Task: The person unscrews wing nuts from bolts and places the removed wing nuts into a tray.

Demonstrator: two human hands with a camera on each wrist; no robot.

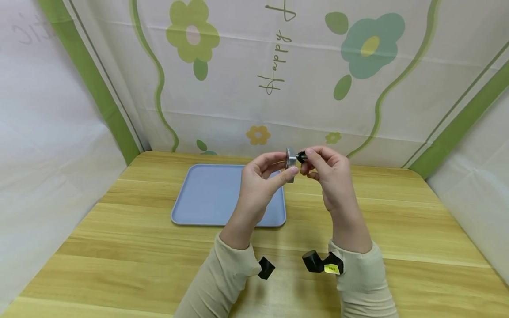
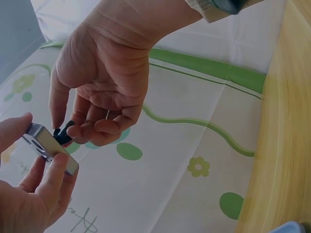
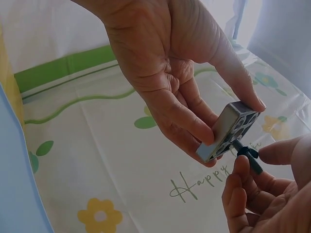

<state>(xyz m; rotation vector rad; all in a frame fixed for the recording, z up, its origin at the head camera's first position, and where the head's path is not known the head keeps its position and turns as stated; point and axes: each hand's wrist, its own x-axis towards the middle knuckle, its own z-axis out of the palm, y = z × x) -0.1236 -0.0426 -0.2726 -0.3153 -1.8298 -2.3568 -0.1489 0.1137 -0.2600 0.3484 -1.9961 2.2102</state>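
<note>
My left hand [image 1: 256, 181] holds a small silver metal block [image 3: 218, 128] by its edges, thumb on one side and fingers on the other. In the right wrist view the block's face shows recesses and holes, and a threaded bolt [image 3: 256, 166] sticks out of it. A dark nut with wings [image 3: 248, 152] sits around that bolt, a short way off the block's face. My right hand [image 1: 332, 172] pinches this nut between thumb and fingers, as the left wrist view also shows. Both hands are raised above the table, close together.
A light blue tray [image 1: 210, 194] lies on the wooden table [image 1: 131, 247], behind and left of my hands. Behind the table hangs a white curtain [image 1: 234, 75] with printed flowers. Each sleeve cuff carries a black wrist device [image 1: 313, 261].
</note>
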